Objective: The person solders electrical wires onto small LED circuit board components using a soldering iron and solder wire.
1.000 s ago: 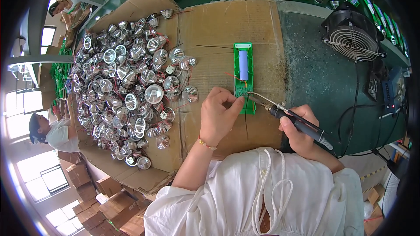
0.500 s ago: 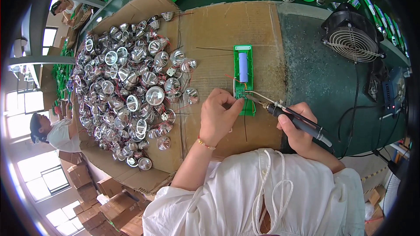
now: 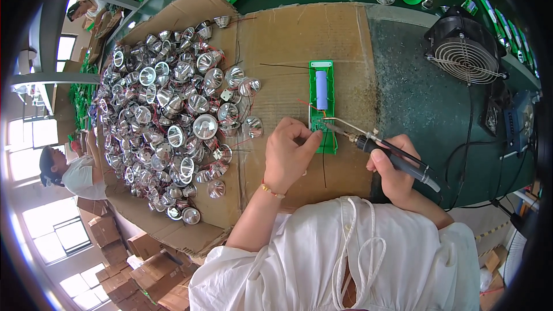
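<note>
Gripping right hand [image 3: 396, 181]: clenched round soldering iron [image 3: 367, 144], tip near circuit board [image 3: 318, 123]
Left hand [image 3: 292, 151]: fingers pinched at board; cannot tell on what
Green housing [image 3: 330, 145]: flat on cardboard [image 3: 276, 40], uncovered
Battery [image 3: 321, 90]: already seated
Black wire [image 3: 324, 168]: end loose, wiring seemingly unfinished
Reflectors [image 3: 205, 126]: heaped apart

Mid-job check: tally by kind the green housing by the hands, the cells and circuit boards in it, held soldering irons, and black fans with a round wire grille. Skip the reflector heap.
Green housing: 1
Purple cell: 1
Circuit board: 1
Soldering iron, in the right hand: 1
Black fan: 1
Total: 5
</note>
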A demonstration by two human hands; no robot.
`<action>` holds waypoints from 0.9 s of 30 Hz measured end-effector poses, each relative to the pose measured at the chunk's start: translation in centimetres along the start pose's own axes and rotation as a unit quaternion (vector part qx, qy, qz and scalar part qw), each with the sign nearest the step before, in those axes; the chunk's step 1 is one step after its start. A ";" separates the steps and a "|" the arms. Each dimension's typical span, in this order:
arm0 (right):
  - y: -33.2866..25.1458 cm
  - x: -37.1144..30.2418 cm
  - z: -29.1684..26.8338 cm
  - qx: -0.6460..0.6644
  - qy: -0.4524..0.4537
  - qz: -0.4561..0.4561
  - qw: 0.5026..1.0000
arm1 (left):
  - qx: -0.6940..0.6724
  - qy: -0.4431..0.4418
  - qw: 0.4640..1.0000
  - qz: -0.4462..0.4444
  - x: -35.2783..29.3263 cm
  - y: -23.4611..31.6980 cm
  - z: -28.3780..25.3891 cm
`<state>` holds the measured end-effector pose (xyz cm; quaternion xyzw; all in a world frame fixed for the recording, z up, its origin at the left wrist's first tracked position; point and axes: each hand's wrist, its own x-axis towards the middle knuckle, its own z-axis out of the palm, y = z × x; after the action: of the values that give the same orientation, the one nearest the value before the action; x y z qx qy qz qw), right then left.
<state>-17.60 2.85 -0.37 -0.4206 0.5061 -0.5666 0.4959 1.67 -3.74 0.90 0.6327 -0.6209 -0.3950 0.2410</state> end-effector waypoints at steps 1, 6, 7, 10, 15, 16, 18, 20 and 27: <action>0.0 0.0 -0.1 0.000 -0.001 0.000 1.000 | -0.005 0.000 1.000 -0.005 -0.1 0.0 0.0; -0.1 -0.2 -0.6 -0.037 0.020 -0.034 0.999 | -0.009 -0.001 1.000 -0.011 0.0 0.0 0.0; -0.1 -0.2 -0.6 -0.039 0.017 -0.034 0.999 | -0.002 0.001 1.000 -0.001 0.0 0.0 0.0; -0.2 0.0 -0.4 -0.064 -0.018 -0.019 0.998 | 0.004 -0.004 1.000 -0.005 0.0 0.0 0.0; 0.2 0.1 -0.1 -0.029 -0.017 -0.013 0.999 | 0.001 -0.006 1.000 0.000 0.0 0.1 -0.1; 0.2 0.0 -0.1 -0.031 -0.014 -0.009 0.999 | 0.004 -0.006 1.000 0.001 0.0 0.1 -0.1; 0.2 0.0 -0.2 -0.032 -0.013 -0.006 0.999 | 0.004 -0.004 1.000 0.009 0.0 -0.1 -0.1; 0.1 0.0 -0.3 -0.027 -0.008 0.000 1.000 | 0.003 -0.002 1.000 0.017 -0.1 -0.2 -0.1; 0.0 -0.4 -1.9 -0.025 0.037 -0.014 0.999 | -0.159 0.037 0.984 -0.074 -0.7 -0.4 -0.7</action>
<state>-19.39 3.51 -0.62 -0.4186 0.5320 -0.5762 0.4580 2.57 -3.13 1.15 0.6450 -0.4922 -0.4816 0.3313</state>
